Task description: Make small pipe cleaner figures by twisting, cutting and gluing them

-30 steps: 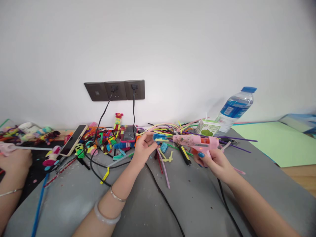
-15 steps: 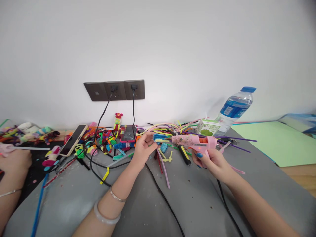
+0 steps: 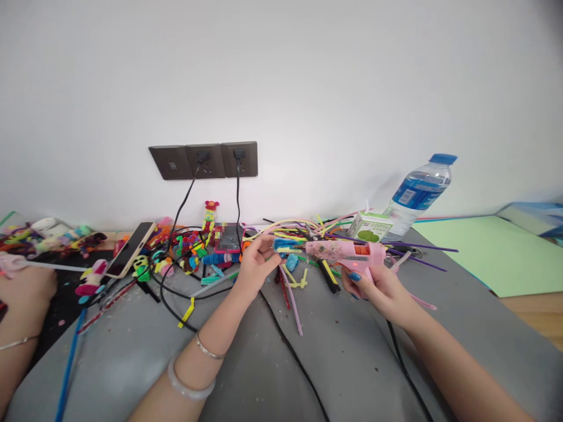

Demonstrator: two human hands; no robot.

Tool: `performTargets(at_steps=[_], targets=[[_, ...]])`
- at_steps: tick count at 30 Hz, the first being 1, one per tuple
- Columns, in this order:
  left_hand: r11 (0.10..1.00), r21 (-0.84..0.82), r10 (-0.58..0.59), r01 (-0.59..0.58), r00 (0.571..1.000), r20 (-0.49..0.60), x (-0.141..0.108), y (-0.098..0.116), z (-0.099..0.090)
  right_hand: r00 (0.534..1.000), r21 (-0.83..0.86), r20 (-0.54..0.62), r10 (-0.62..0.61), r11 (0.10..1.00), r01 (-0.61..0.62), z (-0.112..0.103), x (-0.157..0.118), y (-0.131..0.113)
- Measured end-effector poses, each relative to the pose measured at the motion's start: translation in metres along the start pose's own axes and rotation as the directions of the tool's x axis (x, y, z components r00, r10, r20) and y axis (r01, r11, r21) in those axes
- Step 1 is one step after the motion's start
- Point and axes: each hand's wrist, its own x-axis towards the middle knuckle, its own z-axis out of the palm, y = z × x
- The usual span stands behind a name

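Pinched in my left hand (image 3: 257,261) is a small blue and pale yellow pipe-cleaner piece (image 3: 287,245), held above the table. My right hand (image 3: 376,288) is wrapped round the handle of a pink glue gun (image 3: 343,252), whose small light glows orange. The gun's nozzle points left and reaches the right end of the blue piece; I cannot tell whether they touch. Below them on the table lie a blue fuzzy bit (image 3: 291,262), a bent yellow pipe cleaner (image 3: 303,280) and a black and yellow cutter (image 3: 329,278).
A tilted water bottle (image 3: 420,190) and a juice carton (image 3: 372,227) stand at the back right, near green paper (image 3: 470,252). Pipe-cleaner figures and a phone (image 3: 131,251) crowd the left. Black cables (image 3: 290,346) cross the table. Another person's hand (image 3: 30,293) works at far left.
My two hands, the blue piece and the glue gun stay almost still. The other person's hand at the far left has shifted slightly.
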Motion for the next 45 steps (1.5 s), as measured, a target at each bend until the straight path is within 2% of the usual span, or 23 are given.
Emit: performTargets(at_steps=[12,20,23,26,29,35,39,45], targets=[[0.997,0.051,0.057,-0.057,0.998,-0.013,0.000,0.000,-0.001,0.999,-0.028,0.024,0.040,0.999,-0.039,-0.001,-0.001,0.004],[0.996,0.058,0.073,-0.071,0.997,-0.037,0.000,0.000,-0.003,0.998,-0.108,-0.010,0.058,0.992,-0.058,-0.003,0.000,0.007],[0.996,0.052,0.079,-0.077,0.996,-0.044,0.001,-0.001,-0.005,0.997,-0.146,-0.044,0.068,0.986,-0.074,-0.003,0.001,0.010],[0.997,0.045,0.068,-0.067,0.997,-0.036,0.001,-0.002,-0.005,0.989,-0.181,-0.133,0.064,0.979,-0.088,-0.002,0.000,0.015],[0.998,0.035,0.051,-0.050,0.998,-0.036,0.001,-0.002,-0.004,0.979,-0.117,-0.184,0.082,0.988,-0.105,-0.001,-0.001,0.017],[1.000,0.013,0.023,-0.022,0.999,-0.030,0.001,0.000,-0.001,0.972,0.090,-0.167,0.164,0.984,-0.150,0.000,0.000,0.013],[1.000,0.018,0.000,0.000,1.000,-0.013,-0.001,0.002,0.000,0.990,0.170,-0.083,0.118,0.980,-0.103,0.003,0.002,0.005],[0.999,0.042,-0.015,0.014,1.000,0.016,-0.001,-0.002,0.000,0.998,0.209,-0.045,0.039,0.977,-0.028,0.007,0.002,0.004]])
